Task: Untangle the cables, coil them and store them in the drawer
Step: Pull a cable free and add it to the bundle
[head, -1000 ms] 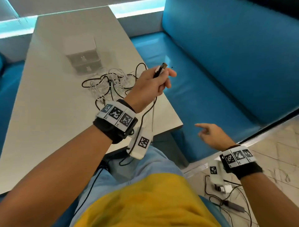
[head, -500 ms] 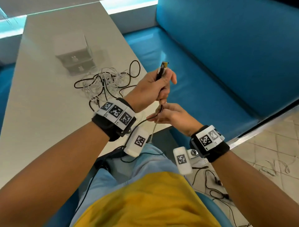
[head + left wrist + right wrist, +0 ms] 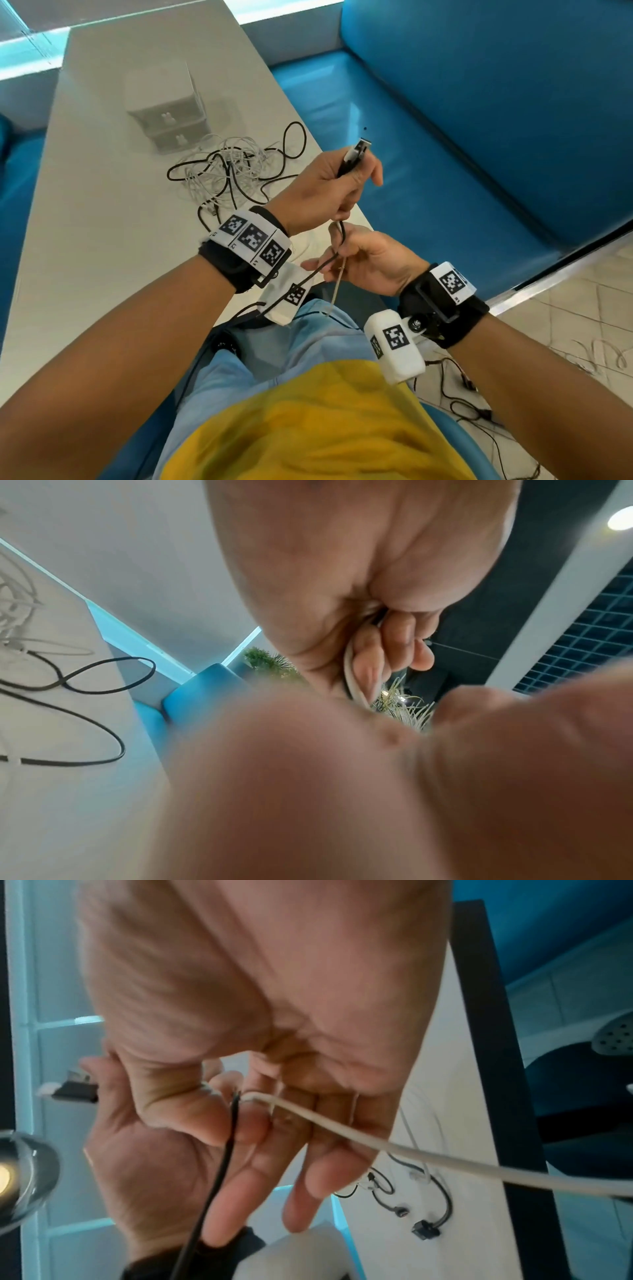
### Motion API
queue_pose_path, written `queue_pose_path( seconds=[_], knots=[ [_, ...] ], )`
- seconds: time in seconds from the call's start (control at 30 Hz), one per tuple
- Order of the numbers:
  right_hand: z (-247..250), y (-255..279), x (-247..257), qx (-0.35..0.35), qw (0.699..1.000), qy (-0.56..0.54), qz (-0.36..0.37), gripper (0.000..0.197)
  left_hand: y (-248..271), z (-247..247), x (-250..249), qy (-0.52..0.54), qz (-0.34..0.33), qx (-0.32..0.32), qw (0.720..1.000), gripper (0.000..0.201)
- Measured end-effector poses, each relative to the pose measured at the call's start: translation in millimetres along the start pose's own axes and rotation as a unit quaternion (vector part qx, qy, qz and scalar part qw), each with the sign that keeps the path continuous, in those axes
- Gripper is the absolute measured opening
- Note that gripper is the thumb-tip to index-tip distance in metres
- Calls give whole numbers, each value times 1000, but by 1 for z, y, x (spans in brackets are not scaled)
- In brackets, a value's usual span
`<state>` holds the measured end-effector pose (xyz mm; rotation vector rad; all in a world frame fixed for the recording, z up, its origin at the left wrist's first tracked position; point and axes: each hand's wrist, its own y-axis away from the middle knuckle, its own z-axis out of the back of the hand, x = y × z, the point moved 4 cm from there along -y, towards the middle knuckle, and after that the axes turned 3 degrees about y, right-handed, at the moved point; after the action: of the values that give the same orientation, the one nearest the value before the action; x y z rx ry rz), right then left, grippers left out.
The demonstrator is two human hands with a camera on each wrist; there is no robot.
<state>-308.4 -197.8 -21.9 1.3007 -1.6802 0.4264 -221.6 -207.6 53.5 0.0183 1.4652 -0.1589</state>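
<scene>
My left hand (image 3: 356, 171) is raised over the table's near right corner. It grips a black cable's USB plug (image 3: 358, 152), which sticks up out of the fist. In the left wrist view its curled fingers (image 3: 387, 653) hold a white cable (image 3: 352, 674) too. Just below, my right hand (image 3: 329, 263) pinches the black cable (image 3: 222, 1150) and the white cable (image 3: 377, 1145) between thumb and fingers. Both run back to the tangle of black and white cables (image 3: 233, 171) on the white table (image 3: 102, 257). The small white drawer unit (image 3: 168, 113) stands behind the tangle, its drawers closed.
A blue bench seat (image 3: 428, 154) runs along the table's right side. Loose black wires (image 3: 479, 414) lie on the tiled floor at the lower right. The wrist cameras (image 3: 394, 346) hang under both forearms over my lap.
My right hand came up from beside the bench to just under my left hand and took hold of the hanging cables. The left hand kept the plug and tilted it more upright.
</scene>
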Motion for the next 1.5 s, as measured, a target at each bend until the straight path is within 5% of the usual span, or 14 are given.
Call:
queue_pose_path(
  seconds=[0.33,0.67,0.77,0.9,1.17,1.37,1.5],
  knots=[
    [-3,1,5,-3,996,89,-20,15,-6,-2,-1,-46,-8,36,998,26],
    [-5,-1,10,8,980,194,-46,10,-6,11,9,-23,86,75,993,27],
    [1,0,17,18,945,323,-52,9,-3,10,11,-8,108,82,991,29],
    [5,3,18,30,856,503,-115,6,-2,15,9,-40,136,90,986,29],
    [6,2,14,5,735,662,-146,17,3,14,7,-126,149,116,974,29],
    [9,-8,11,-11,742,661,-113,14,4,26,2,-127,130,79,980,28],
    [46,-9,8,-60,788,601,-119,12,10,27,-4,-89,116,67,987,29]
  ],
)
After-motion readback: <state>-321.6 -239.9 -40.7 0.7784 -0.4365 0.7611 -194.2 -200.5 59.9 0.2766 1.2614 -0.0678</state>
